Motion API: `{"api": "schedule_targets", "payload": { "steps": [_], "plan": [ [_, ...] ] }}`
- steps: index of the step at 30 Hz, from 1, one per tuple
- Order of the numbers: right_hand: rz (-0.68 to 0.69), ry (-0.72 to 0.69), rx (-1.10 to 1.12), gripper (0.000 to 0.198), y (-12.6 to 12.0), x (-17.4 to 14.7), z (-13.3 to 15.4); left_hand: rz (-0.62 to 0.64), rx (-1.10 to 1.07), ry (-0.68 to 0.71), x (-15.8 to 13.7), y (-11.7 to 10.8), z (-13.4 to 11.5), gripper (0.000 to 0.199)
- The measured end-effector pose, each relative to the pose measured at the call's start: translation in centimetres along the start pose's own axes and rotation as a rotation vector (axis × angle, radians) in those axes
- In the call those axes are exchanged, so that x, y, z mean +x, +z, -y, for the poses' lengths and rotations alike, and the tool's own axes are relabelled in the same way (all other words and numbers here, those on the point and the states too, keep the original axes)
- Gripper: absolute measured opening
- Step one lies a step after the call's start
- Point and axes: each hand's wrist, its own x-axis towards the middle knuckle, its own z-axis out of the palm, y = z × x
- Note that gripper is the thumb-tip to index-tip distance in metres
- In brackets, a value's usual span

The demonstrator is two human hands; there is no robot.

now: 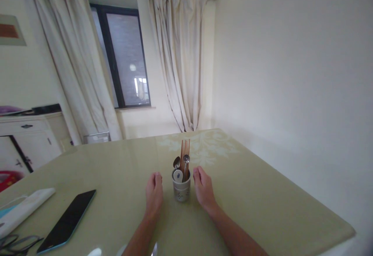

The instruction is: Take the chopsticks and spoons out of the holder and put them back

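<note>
A pale utensil holder (182,192) with small holes in its side stands upright on the table. Brown chopsticks (185,147) rise from it, along with two metal spoons (176,162) and a white spoon (177,176) bearing a small blue mark. My left hand (154,192) rests to the left of the holder, curled into a loose fist with the thumb on top. On the other side, my right hand (204,188) is likewise closed, close to the holder but apart from it. Neither fist shows anything in it.
The greenish table (116,170) runs back toward a curtained window (126,57). At the left lie a black-screened tablet (68,219), a white power strip (27,211) and dark cables (19,244). A wall (291,73) borders the right side; a white cabinet (35,135) stands far left.
</note>
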Motion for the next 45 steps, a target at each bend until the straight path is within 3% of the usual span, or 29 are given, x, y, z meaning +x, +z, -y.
{"api": "schedule_targets", "payload": {
  "steps": [3, 17, 22, 25, 27, 30, 34, 45],
  "plan": [
    [0.023, 0.001, -0.015, 0.063, 0.4, 0.1, -0.2, -0.030, 0.083, 0.044, 0.2, -0.2, 0.2, 0.054],
    [0.020, -0.003, -0.008, 0.065, 0.1, 1.2, -1.6, 0.137, 0.213, 0.068, 0.9, 0.3, 1.8, 0.052],
    [0.192, -0.098, 0.051, 0.061, -0.4, 0.0, -0.8, 0.212, 0.237, 0.089, 0.9, 0.8, 2.1, 0.046],
    [0.262, -0.125, 0.070, 0.095, 0.1, -0.8, -0.3, 0.234, 0.253, 0.090, 0.9, 0.9, 2.2, 0.042],
    [0.273, -0.110, 0.078, 0.102, 0.6, -1.1, 0.3, 0.244, 0.260, 0.089, 0.9, 0.8, 2.3, 0.041],
    [0.278, -0.086, 0.086, 0.080, 0.9, -1.1, 1.0, 0.257, 0.266, 0.083, 0.9, 0.7, 2.2, 0.041],
    [0.233, -0.040, 0.005, 0.054, 0.0, -0.2, 0.8, 0.255, 0.265, 0.060, 1.0, 0.7, 1.9, 0.049],
    [-0.116, 0.146, -0.151, 0.051, -5.9, 5.4, -4.4, 0.292, 0.237, 0.052, 0.9, 0.7, 1.9, 0.057]
  ]
}}
